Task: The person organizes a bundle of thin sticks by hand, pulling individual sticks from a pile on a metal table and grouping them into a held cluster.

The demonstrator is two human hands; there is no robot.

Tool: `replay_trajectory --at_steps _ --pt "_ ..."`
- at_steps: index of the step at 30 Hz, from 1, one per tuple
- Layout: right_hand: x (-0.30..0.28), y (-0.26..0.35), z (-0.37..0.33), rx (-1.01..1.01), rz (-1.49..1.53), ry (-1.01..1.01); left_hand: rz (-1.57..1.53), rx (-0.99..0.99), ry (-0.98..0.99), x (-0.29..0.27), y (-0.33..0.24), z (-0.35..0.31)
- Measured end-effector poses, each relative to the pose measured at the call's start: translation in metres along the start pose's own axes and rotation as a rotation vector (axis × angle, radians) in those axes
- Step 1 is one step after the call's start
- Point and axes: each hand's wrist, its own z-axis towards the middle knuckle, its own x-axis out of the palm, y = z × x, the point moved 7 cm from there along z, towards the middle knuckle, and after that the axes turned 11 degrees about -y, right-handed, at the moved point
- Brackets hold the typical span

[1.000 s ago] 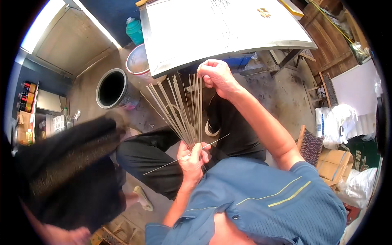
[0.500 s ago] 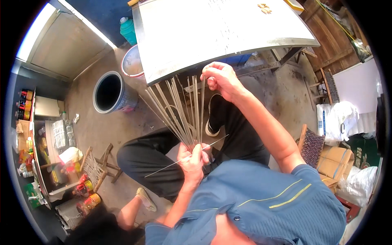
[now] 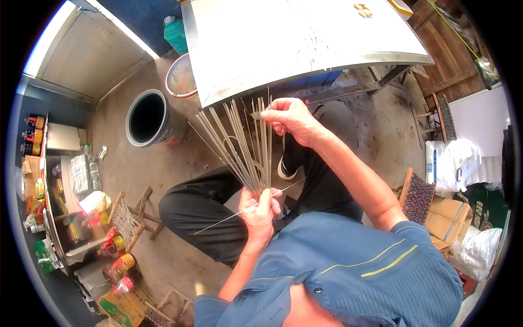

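Observation:
My left hand [image 3: 257, 213] is closed round the lower end of a fanned bundle of thin sticks [image 3: 243, 158], greyish and beige, which spread upward toward the table. One strand in the bundle bends into a loop. Under the left thumb a single thin rod [image 3: 217, 223] lies crosswise, sticking out at both sides. My right hand [image 3: 295, 120] is at the upper right of the fan, thumb and fingers pinched on the upper part of a stick there. Whether it grips one or more sticks is hard to see.
A white-topped table [image 3: 245, 54] stands just ahead, with small tan pieces [image 3: 363, 11] on it. A dark bucket [image 3: 163, 131], a red-rimmed tub [image 3: 190, 90] and a teal jug [image 3: 175, 35] are at the left. Low woven stools [image 3: 128, 226] and bottles [image 3: 114, 243] lie lower left; cardboard [image 3: 447, 218] sits right.
My right hand has moved down and slightly left along the upper sticks. Another person's leg and shoe at the lower left have mostly gone from view, uncovering a box and a bottle.

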Motion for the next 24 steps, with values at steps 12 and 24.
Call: replay_trajectory --at_steps 12,24 --pt "0.007 -0.005 0.002 0.031 0.072 -0.044 -0.014 -0.007 -0.035 -0.004 0.001 0.004" --pt "0.026 0.032 0.012 -0.055 0.122 -0.032 -0.101 -0.025 0.002 -0.015 -0.002 -0.001"
